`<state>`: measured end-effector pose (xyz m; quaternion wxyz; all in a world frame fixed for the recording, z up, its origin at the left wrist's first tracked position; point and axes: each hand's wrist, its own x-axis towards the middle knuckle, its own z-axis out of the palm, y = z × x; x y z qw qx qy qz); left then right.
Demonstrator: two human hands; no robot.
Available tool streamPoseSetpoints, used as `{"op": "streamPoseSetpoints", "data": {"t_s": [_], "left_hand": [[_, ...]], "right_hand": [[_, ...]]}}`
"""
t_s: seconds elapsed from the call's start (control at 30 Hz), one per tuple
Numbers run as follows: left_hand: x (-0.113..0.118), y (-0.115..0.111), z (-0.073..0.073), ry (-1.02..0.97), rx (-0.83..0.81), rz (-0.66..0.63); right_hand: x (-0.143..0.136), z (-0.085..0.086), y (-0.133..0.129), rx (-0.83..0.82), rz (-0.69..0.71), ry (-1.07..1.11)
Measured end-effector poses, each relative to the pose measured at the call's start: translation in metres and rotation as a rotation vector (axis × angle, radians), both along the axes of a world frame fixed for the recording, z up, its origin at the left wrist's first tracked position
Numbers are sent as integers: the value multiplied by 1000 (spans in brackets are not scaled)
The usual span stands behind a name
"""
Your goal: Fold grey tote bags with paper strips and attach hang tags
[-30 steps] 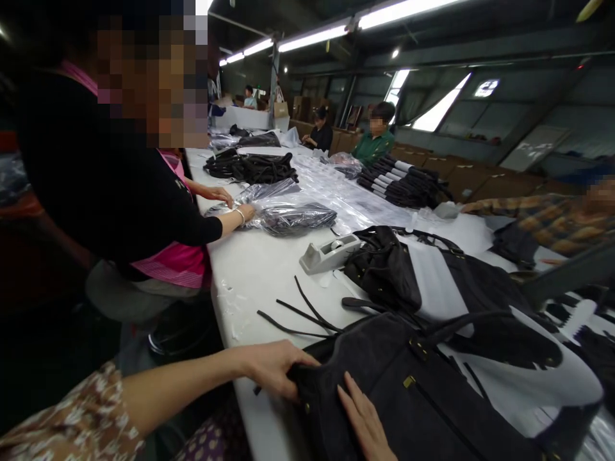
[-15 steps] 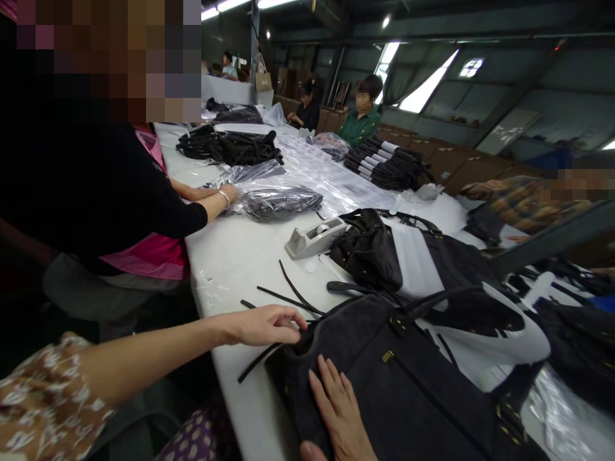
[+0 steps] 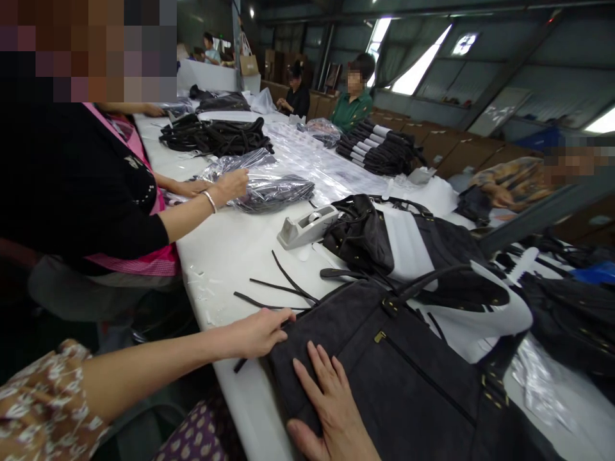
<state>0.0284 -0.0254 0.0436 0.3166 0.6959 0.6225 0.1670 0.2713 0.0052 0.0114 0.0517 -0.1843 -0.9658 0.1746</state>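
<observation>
Across the near end of the white table (image 3: 209, 272), a dark bag (image 3: 394, 390) lies on its side, directly under the right hand (image 3: 331, 400) and just right of the left hand (image 3: 262, 331). The right hand is flat, its fingers spread over the bag's upper face near the left end; most of the bag stretches away to the right of it. The left hand's fingers are bent at the bag's upper left corner; I cannot tell whether they pinch it. A gold zipper pull (image 3: 380, 336) sits beyond the right fingertips. Loose dark straps (image 3: 250, 299) lie on the table just above the left hand. Farther back, beside a grey tape dispenser (image 3: 305, 228), a second bag (image 3: 454, 246) wears a white paper band (image 3: 409, 246). At the left, a co-worker's hand (image 3: 230, 187) is over clear plastic (image 3: 278, 189).
</observation>
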Motion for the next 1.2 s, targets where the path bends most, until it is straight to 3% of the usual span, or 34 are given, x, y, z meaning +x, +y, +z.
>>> {"op": "streamPoseSetpoints", "data": {"t_s": [0.1, 0.17, 0.23, 0.33, 0.4, 0.5, 0.67, 0.87, 0.93, 1.03, 1.2], "left_hand": [[-3, -8, -18, 72, 34, 63], [-1, -11, -15, 162, 58, 82], [8, -9, -2, 254, 129, 51], [32, -1, 19, 284, 334, -197], [48, 3, 24, 250, 429, -414], [59, 7, 9, 234, 410, -575], [50, 2, -30, 205, 347, -468], [49, -6, -42, 208, 408, -432], [49, -7, -43, 234, 417, -442], [49, -9, -43, 275, 435, -460], [48, -11, -41, 366, 451, -498]], "right_hand": [[-1, 1, 0, -50, -18, -27], [-1, 0, 1, -65, -22, -35], [-1, -5, 2, -72, -10, -34], [-2, -13, 4, -76, 21, -15], [-3, -17, 5, -81, 25, 19], [-4, -20, 6, -96, 10, 57], [-1, -6, 6, -149, 9, 66], [3, 16, 2, -130, -35, 225], [16, 17, -1, -89, -63, 211], [62, 17, -15, -11, -199, 41], [170, 21, -64, 146, -626, -245]]}}
